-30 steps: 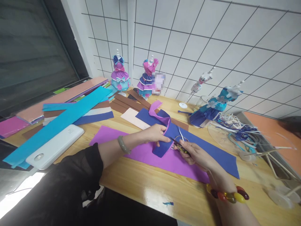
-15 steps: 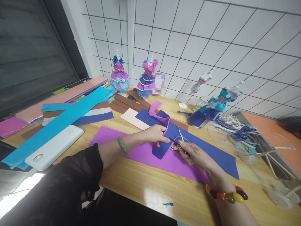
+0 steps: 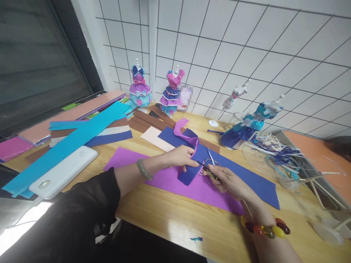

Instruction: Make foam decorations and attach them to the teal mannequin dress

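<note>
Near the middle of the table, my left hand (image 3: 182,157) pinches a dark blue strip (image 3: 187,174) edged with purple. A purple strip (image 3: 183,136) curls up behind my left fingers. My right hand (image 3: 222,179) is closed round small dark scissors (image 3: 210,173), whose blades point left at the strip's edge beside my left fingertips. Beneath both hands lies a wide purple sheet (image 3: 175,184). A long dark blue sheet (image 3: 257,182) stretches behind my right hand to the right. A pale pink piece (image 3: 157,138) lies behind my left hand.
Dressed dolls' forms (image 3: 139,89) stand along the tiled wall, one bare form (image 3: 231,98) among them. Blue strips (image 3: 68,142) and a white power bank (image 3: 64,171) lie left. At right are a pile of scraps (image 3: 279,149) and an orange-lined box (image 3: 320,157). A scrap (image 3: 196,239) lies near the front edge.
</note>
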`<state>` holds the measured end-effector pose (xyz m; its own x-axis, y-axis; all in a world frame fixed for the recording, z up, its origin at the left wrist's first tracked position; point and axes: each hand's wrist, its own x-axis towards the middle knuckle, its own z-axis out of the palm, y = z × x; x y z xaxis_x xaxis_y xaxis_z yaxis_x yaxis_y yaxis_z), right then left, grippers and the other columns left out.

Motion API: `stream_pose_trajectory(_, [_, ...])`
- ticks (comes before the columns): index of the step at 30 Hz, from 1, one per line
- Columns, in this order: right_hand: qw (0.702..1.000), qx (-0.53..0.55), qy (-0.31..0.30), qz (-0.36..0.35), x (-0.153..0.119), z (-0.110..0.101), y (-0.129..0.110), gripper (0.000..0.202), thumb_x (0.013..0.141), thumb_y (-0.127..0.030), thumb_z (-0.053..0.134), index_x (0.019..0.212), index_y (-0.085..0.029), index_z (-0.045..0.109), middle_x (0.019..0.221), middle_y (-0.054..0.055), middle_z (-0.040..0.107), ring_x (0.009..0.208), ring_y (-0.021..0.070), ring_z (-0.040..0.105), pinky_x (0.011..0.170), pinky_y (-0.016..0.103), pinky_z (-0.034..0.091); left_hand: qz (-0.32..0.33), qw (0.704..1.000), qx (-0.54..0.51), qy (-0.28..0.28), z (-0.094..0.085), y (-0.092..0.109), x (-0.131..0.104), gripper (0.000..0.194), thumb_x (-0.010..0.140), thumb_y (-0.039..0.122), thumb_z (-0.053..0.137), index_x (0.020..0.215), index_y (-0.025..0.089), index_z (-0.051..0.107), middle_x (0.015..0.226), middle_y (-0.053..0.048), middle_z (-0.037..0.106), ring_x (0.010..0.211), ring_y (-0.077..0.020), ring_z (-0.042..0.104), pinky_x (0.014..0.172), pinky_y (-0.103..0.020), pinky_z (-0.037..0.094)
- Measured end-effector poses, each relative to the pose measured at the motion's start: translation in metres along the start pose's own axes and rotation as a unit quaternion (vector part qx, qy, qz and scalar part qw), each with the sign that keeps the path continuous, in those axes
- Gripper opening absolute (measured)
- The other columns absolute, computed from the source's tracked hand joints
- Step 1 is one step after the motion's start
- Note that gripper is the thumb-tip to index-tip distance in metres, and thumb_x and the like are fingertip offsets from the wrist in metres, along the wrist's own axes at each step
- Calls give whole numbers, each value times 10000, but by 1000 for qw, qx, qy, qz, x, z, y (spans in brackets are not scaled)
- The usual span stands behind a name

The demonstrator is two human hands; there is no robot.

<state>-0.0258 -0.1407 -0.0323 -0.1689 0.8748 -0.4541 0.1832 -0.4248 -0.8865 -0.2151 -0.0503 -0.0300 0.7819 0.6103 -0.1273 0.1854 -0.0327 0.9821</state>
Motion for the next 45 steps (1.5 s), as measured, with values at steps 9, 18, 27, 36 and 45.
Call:
stream_pose_trajectory(9, [1000,13,-6,-5,-1,2,-2,439,722,-619,478,750,-181,492,509,-89,196,427,47,118,392,214,76,1,1000,-7,-5,-1,1,0,347,638,302,640,926,111,600,751,-26,629,523,-72,530,409,-161,425])
stream_pose_trajectory(18, [999,4,-10,-30,-1,7,-2,389,780,-568,443,732,-183,463,505,-84,218,423,52,148,392,217,98,3,999,-26,-28,1,-1,1,323,646,273,636,926,117,606,768,-36,630,533,-72,528,403,-153,420])
stream_pose_trajectory(27, [998,-17,0,-53,0,9,-2,407,771,-584,437,672,-190,421,499,-82,236,421,56,165,391,215,123,1,1000,-28,-14,3,-6,2,344,630,306,650,926,135,619,765,-28,626,531,-67,520,403,-148,418])
stream_pose_trajectory(36, [995,-65,7,-78,-1,9,-3,386,817,-546,388,685,-186,432,494,-77,262,429,63,195,413,224,149,6,1000,-17,-19,2,-4,1,352,640,303,624,943,125,609,822,-53,638,597,-106,571,402,-164,431])
stream_pose_trajectory(45, [992,-91,10,-88,-1,13,-7,393,831,-533,367,633,-194,375,508,-74,256,449,68,206,429,229,164,-21,1000,-4,3,4,-4,0,325,598,308,659,856,116,618,693,-11,616,499,-70,532,398,-150,389])
